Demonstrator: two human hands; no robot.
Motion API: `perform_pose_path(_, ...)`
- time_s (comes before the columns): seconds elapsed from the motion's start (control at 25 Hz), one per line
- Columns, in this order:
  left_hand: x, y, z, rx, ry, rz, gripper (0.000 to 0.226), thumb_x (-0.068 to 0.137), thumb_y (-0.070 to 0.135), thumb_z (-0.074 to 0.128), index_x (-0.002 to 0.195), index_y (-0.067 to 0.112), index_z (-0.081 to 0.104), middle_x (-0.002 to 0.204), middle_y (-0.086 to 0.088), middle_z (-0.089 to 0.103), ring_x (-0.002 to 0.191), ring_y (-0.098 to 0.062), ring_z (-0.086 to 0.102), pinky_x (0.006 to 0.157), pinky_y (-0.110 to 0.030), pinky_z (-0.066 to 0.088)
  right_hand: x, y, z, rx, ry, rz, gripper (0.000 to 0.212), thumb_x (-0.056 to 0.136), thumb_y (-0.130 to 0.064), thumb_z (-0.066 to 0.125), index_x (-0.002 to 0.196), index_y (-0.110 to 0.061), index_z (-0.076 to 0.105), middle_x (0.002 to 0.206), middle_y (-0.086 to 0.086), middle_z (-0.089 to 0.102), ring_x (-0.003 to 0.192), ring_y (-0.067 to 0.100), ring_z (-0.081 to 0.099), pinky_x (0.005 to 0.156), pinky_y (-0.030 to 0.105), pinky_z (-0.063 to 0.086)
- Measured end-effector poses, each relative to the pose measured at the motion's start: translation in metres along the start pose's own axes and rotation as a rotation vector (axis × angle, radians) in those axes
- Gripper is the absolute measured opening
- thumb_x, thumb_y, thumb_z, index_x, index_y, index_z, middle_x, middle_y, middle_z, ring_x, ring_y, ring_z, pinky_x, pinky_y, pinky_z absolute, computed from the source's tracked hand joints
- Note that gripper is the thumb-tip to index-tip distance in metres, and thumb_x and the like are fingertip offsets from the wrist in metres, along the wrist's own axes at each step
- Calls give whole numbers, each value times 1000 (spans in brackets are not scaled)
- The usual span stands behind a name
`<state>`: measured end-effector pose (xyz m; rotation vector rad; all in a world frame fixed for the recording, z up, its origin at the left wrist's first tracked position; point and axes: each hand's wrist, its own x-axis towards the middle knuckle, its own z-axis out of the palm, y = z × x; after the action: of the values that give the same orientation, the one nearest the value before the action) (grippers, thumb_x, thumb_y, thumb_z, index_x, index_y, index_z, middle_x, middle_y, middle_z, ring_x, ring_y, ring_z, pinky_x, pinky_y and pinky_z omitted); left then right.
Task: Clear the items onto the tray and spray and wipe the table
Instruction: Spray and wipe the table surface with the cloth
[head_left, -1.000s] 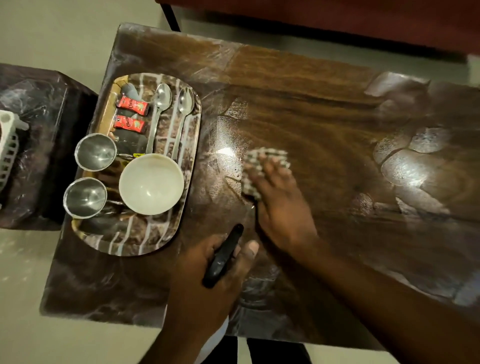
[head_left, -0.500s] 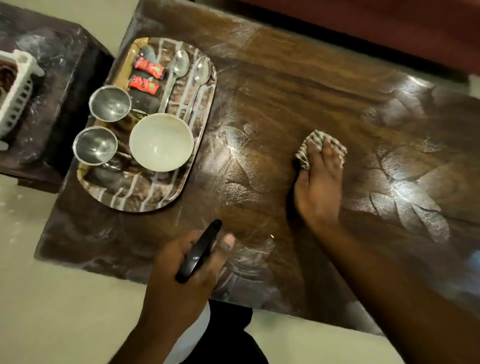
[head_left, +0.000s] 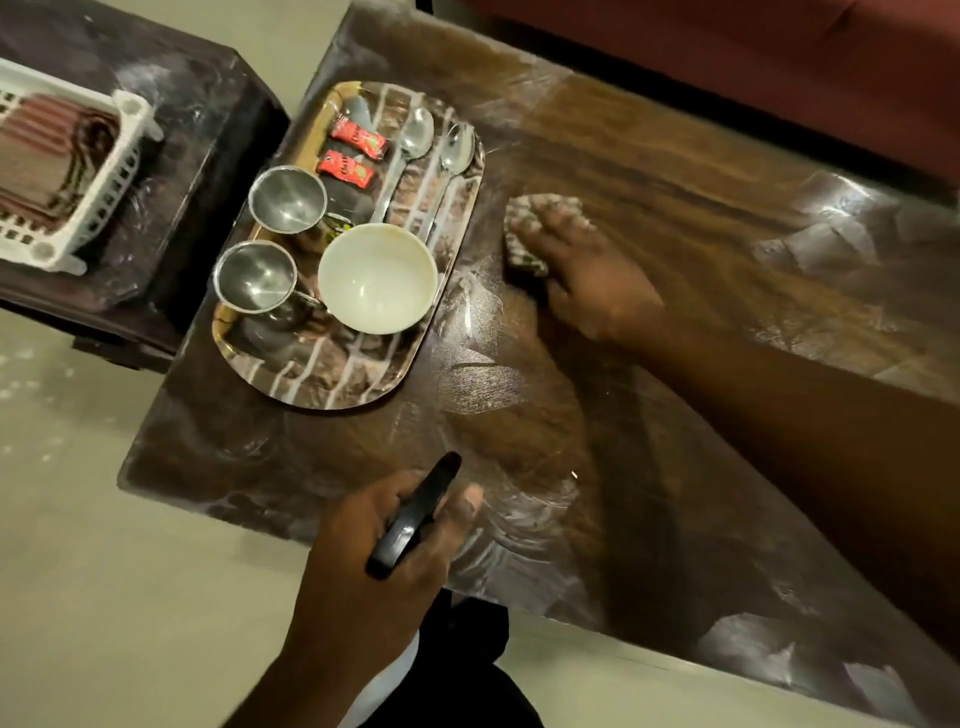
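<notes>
On the dark wooden table (head_left: 675, 187), my right hand (head_left: 587, 275) presses a checked cloth (head_left: 525, 257) flat, just right of the tray. Streaks of wet spray show on the wood around it. My left hand (head_left: 374, 561) grips the black head of a spray bottle (head_left: 415, 512) at the table's near edge; the bottle's body is hidden under the hand. The patterned tray (head_left: 337, 376) at the table's left end carries a white bowl (head_left: 376, 278), two steel cups (head_left: 287, 197) (head_left: 254, 278), two spoons (head_left: 418, 132) (head_left: 457, 148) and two red sachets (head_left: 358, 137) (head_left: 345, 167).
A lower dark side table (head_left: 208, 130) stands left of the main table and bears a white plastic basket (head_left: 88, 176). A red sofa (head_left: 779, 62) runs along the table's far side. Pale floor lies at the near left.
My right hand swept the cloth to the right, then back left until it lies beside the tray. My left hand kept its hold on the spray bottle at the near edge.
</notes>
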<state>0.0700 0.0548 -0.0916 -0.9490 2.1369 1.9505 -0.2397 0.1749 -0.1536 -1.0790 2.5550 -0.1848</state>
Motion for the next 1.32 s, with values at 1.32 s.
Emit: perform_pose_path(1.32, -46, -12, 19, 31, -131, -62, 15, 80, 43, 76, 68, 51, 77, 47, 9, 63, 45, 0, 62, 46, -14, 46, -366, 43, 82, 122, 34, 284, 72, 98, -15, 50, 166, -30, 31, 177, -1, 20, 164, 21, 19, 128, 52, 30)
